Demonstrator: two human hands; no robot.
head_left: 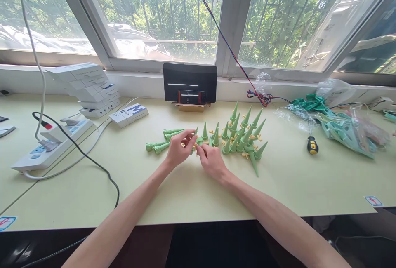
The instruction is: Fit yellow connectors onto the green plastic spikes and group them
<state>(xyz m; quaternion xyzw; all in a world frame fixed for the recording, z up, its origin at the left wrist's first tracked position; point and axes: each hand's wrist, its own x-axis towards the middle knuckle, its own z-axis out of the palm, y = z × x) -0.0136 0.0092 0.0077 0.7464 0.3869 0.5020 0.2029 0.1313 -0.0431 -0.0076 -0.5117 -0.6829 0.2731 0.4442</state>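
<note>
My left hand (182, 147) is closed, its thumb and fingers pinching a green plant watering spike (196, 130) whose pointed tip shows above the fingertips. Close beside it, my right hand (212, 160) is also closed, with thumb and forefinger pressed together at the lower part of the work; what they pinch is too small and covered to make out. A green collar (199, 140) shows between the hands. To the right stands a cluster of green cone spikes (246, 137) with small yellow valve pieces (245, 155) among them. Several longer green tubes (161, 148) lie left of my left hand.
A tablet (189, 79) with a phone (191, 97) before it leans by the window. Stacked white boxes (88, 88), a flat box (129, 114) and a power strip (52, 146) occupy the left. On the right are a screwdriver (312, 146) and plastic bags (346, 130).
</note>
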